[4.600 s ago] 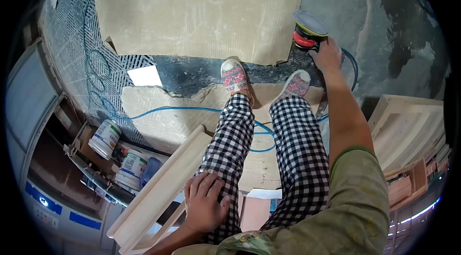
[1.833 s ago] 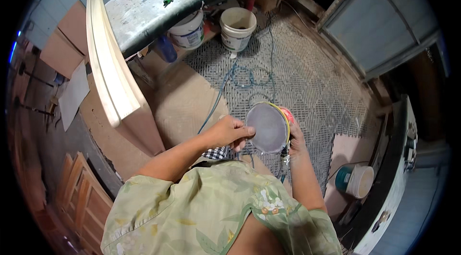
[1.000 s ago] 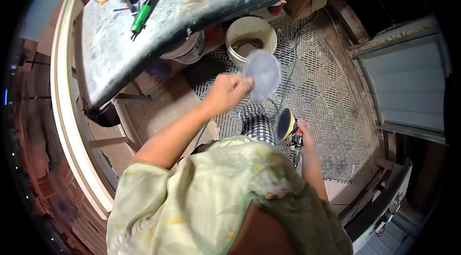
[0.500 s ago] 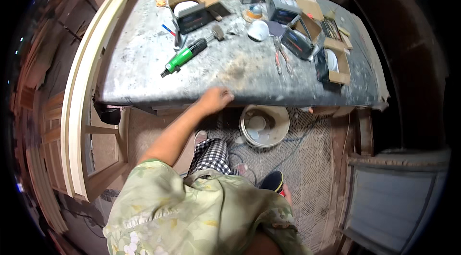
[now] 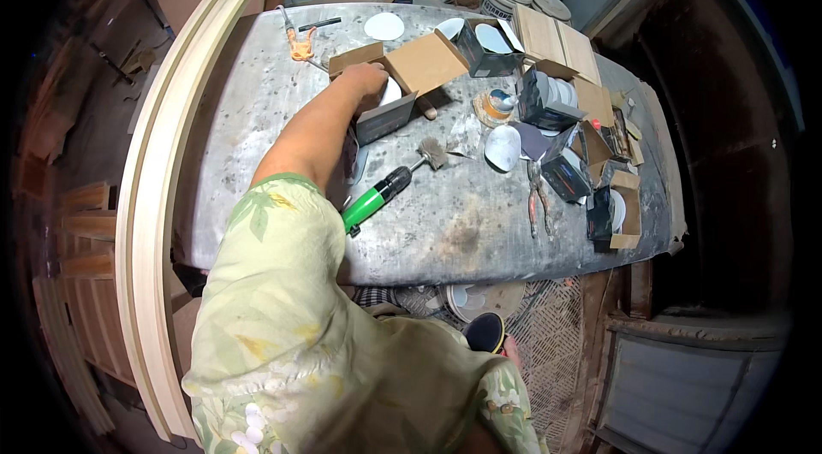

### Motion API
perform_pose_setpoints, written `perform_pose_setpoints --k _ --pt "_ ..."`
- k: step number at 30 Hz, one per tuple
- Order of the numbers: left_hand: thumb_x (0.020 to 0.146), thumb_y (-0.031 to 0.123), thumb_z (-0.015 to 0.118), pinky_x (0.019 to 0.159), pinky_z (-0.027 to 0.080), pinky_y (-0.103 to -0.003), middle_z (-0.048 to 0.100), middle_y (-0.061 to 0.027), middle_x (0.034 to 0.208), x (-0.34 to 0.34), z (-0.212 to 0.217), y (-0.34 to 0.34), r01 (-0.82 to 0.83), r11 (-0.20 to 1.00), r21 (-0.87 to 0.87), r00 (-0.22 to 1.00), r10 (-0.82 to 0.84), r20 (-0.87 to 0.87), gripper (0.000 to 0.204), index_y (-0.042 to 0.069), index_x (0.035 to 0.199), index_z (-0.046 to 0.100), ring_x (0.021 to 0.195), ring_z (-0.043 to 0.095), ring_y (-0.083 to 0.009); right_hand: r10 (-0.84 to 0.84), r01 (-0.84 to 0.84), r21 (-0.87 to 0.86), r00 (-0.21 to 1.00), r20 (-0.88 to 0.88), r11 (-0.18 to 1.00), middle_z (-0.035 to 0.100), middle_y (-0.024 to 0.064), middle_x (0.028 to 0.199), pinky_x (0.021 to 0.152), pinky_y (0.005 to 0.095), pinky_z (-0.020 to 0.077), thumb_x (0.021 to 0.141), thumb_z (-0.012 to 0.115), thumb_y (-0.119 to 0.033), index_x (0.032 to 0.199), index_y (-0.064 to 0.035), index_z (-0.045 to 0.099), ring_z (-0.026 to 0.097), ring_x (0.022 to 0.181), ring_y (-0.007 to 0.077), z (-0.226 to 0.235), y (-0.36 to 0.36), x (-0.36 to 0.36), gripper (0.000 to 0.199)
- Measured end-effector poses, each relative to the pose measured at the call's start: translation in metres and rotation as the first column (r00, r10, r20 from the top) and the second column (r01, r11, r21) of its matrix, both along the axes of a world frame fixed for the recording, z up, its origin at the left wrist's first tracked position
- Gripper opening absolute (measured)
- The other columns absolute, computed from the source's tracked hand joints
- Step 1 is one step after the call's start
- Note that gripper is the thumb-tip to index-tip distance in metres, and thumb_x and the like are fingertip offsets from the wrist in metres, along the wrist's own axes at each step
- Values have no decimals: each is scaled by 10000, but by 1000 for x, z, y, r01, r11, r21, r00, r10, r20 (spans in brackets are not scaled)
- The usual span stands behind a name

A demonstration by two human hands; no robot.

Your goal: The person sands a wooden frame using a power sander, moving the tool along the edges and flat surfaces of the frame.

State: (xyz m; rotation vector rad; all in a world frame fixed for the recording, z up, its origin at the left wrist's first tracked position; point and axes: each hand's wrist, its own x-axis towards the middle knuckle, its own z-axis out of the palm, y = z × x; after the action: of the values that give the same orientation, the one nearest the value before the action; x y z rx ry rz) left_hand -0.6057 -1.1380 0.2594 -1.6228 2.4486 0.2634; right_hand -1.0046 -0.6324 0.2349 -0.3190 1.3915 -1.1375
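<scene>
Cardboard box (image 5: 396,88) already stands open as the left hand (image 5: 366,77) reaches into it onto a white disc (image 5: 390,92), grip untellable, none yet lifted out, while the right hand (image 5: 511,353) clasps a sander (image 5: 485,332) below the bench.

A woodworking shop: a grey, paint-stained workbench (image 5: 462,223) is cluttered with open cardboard boxes (image 5: 411,69) of round sanding discs (image 5: 384,25), a green-handled power tool (image 5: 377,197), pliers (image 5: 538,197) and a clamp (image 5: 298,39). A long curved wooden moulding (image 5: 158,197) runs beside the bench, with stacked timber (image 5: 77,223) at the left
</scene>
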Motion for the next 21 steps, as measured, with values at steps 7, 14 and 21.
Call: perform_pose_setpoints --k 7,14,21 --pt "613 228 784 905 501 -406 570 -163 1190 12 -12 -43 109 989 101 990 -117 78 545 41 1099 626 1093 582 -341 -37 38 48 999 -35 998 621 80 1077 846 293 477 933 567 -288 1164 4 550 609 944 152 6 -41 32 373" --pt "710 237 670 786 425 -329 582 -25 931 28 -1 20 329 742 -584 938 -327 113 282 100 939 582 936 534 -201 -180 178 31 978 106 984 641 117 1029 762 360 560 893 630 -182 1161 -20 527 665 872 221 28 -78 39 330" --pt "799 91 620 676 511 -362 630 -104 907 50 67 84 -66 760 -646 871 -272 -409 195 83 984 558 830 642 -262 -17 27 -87 993 121 996 592 82 1166 928 325 463 936 582 -274 1225 -23 534 573 1080 176 15 -129 14 386"
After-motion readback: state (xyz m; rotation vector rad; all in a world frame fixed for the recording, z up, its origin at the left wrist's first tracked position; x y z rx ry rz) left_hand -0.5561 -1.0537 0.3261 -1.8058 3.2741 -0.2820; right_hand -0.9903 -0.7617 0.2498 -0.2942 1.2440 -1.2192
